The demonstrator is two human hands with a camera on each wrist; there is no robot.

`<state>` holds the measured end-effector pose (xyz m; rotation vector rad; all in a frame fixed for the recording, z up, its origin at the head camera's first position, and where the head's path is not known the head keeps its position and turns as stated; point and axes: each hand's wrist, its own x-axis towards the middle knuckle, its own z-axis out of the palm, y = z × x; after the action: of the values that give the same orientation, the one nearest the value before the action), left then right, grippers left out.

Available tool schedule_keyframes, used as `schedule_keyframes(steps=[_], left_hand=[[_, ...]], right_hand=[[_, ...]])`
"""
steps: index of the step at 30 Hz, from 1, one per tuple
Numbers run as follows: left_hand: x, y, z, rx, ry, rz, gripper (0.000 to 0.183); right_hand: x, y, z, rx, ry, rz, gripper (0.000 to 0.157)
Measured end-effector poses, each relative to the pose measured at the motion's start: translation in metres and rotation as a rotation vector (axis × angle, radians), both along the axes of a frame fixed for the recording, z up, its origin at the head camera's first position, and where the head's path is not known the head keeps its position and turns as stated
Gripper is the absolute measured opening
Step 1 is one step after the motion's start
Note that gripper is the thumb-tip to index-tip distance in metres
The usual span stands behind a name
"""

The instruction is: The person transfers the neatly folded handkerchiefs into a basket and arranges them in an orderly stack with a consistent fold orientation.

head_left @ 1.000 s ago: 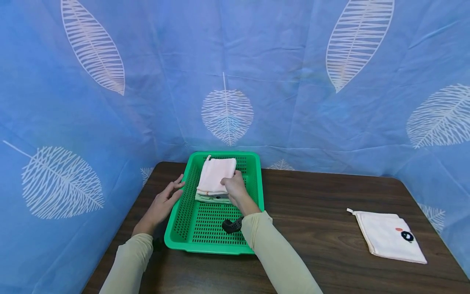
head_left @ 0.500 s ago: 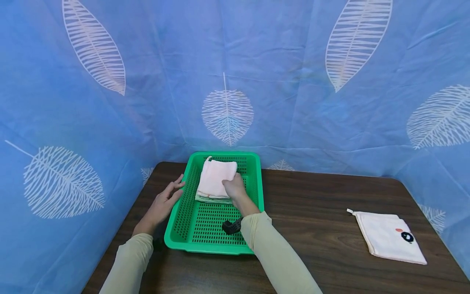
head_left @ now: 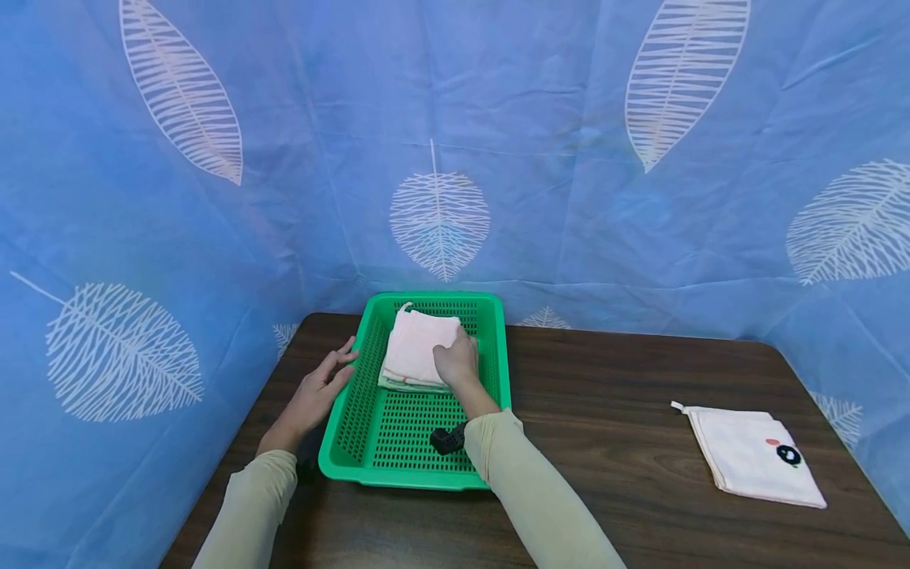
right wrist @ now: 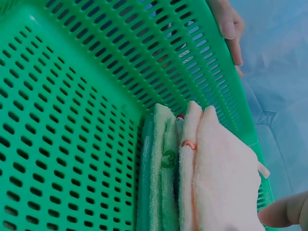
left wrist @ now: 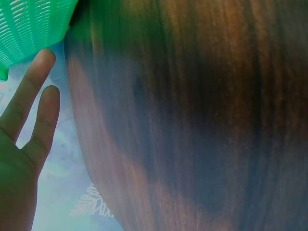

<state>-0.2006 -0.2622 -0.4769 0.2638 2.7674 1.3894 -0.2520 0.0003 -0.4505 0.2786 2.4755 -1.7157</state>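
Note:
A green perforated plastic basket stands on the table, with a stack of folded towels in its far half. On top lies a pale pink folded towel with a small hanging loop; pale green towels show beneath it. My right hand holds the pink towel at its right side, thumb on its upper face; the other fingers are largely hidden. At the basket's left rim rests my left hand, fingers extended along the outside and holding nothing.
Another folded white towel with a dark round print lies at the right of the dark wooden table. A blue leaf-patterned cloth hangs behind and beside the table.
The pink towel has lowered onto the stack and shifted slightly toward me and right, covering more of the green towels' edge. My right hand moved slightly with it; my left hand stayed put.

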Motion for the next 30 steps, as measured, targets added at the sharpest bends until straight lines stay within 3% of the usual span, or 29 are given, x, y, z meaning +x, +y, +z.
schedule_keyframes(steps=[10,21,30], left_hand=[[-0.001,-0.001,-0.001,0.02,0.005,-0.019,0.048],[-0.001,0.002,-0.003,0.017,0.027,-0.02,0.045],[-0.002,0.0,-0.004,0.016,0.015,-0.017,0.046]], right_hand=[[0.004,0.002,0.002,0.072,-0.033,0.081,0.087],[0.008,-0.002,0.005,0.239,0.089,0.101,0.073],[0.013,-0.007,0.018,0.324,0.16,0.218,0.061]])
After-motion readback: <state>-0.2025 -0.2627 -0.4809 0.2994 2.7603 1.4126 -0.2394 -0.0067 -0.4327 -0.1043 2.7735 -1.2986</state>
